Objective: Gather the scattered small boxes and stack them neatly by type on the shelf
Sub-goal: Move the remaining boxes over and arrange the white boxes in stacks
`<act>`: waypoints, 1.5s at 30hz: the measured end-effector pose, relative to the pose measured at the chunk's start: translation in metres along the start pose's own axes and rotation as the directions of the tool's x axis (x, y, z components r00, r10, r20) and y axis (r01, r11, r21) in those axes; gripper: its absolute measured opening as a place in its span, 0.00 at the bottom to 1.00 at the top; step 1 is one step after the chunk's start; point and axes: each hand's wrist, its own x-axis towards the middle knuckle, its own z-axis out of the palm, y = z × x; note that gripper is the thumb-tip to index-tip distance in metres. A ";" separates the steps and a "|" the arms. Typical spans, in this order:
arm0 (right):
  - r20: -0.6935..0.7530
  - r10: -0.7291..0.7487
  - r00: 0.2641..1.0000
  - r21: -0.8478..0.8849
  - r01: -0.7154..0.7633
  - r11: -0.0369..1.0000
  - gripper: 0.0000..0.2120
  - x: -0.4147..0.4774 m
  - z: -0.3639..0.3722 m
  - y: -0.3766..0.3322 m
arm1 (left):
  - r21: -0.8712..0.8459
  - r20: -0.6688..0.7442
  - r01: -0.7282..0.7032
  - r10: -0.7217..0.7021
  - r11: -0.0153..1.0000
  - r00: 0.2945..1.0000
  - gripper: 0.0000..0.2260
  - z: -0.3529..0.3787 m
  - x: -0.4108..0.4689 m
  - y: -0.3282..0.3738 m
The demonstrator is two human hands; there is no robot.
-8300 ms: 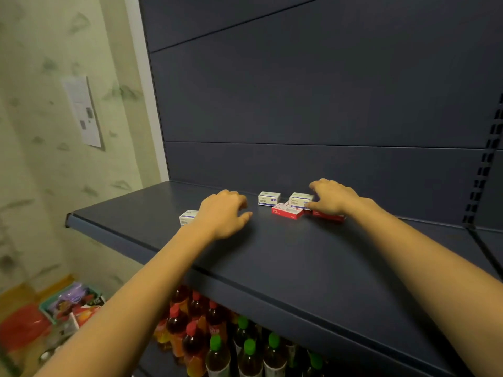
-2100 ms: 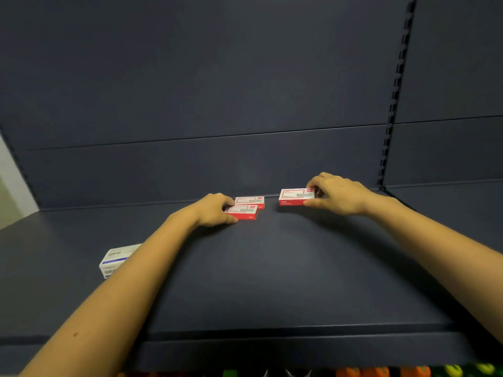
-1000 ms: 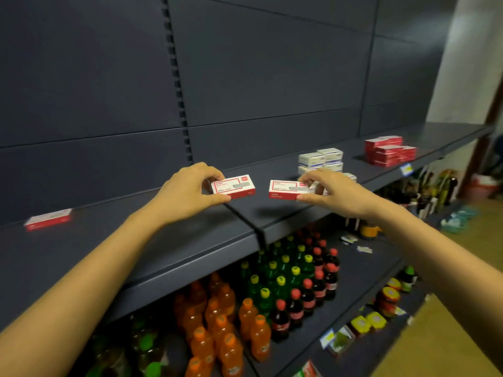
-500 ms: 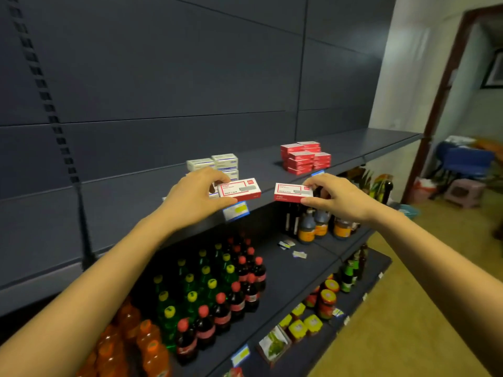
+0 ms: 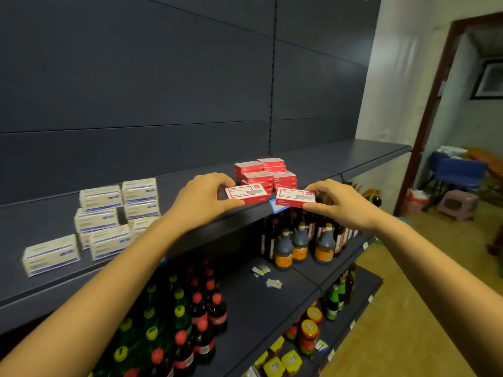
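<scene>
My left hand (image 5: 202, 201) pinches a small red box (image 5: 246, 193) above the front edge of the dark shelf (image 5: 190, 183). My right hand (image 5: 339, 204) pinches a second red box (image 5: 295, 198) just off the shelf edge, to the right of the first. Directly behind both boxes stands a stack of several red boxes (image 5: 265, 172). On the left part of the same shelf sits a group of several white boxes with blue stripes (image 5: 109, 213), partly stacked, and one white box (image 5: 50, 254) lies apart at the far left.
Below the shelf stand soda bottles (image 5: 187, 317) with red, yellow and green caps, and dark sauce bottles (image 5: 299, 243). Jars (image 5: 309, 333) fill the lowest shelf. A blue price tag (image 5: 275, 206) hangs on the shelf edge. A doorway with a blue chair (image 5: 457, 172) opens at the right.
I have turned and moved right along the shelf, carrying one red box in each hand. Both boxes are now close in front of the red stack; the white stacks lie to my left.
</scene>
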 end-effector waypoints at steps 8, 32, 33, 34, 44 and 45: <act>0.005 -0.040 0.999 0.068 0.039 0.997 0.18 0.071 -0.011 0.062 | -0.068 -0.082 0.113 -0.119 0.991 0.990 0.17 0.035 0.078 -0.004; -0.052 -0.424 0.904 0.073 0.426 0.902 0.14 0.198 0.027 0.120 | 0.205 -0.334 0.434 -0.354 0.878 0.874 0.12 0.059 0.097 0.002; -0.064 -0.461 0.885 0.073 0.465 0.882 0.14 0.200 0.025 0.115 | 0.249 -0.350 0.451 -0.354 0.857 0.867 0.12 0.056 0.094 0.004; -0.072 -0.503 0.861 0.070 0.507 0.859 0.13 0.201 0.024 0.107 | 0.289 -0.366 0.468 -0.355 0.835 0.860 0.11 0.054 0.091 0.006; -0.058 -0.837 0.545 0.194 0.828 0.526 0.14 0.192 0.051 -0.004 | 0.402 -0.556 0.714 -0.467 0.573 0.688 0.10 0.016 0.013 0.031; -0.059 -0.857 0.512 0.215 0.845 0.490 0.14 0.188 0.056 -0.017 | 0.403 -0.575 0.739 -0.479 0.539 0.663 0.10 0.011 0.001 0.033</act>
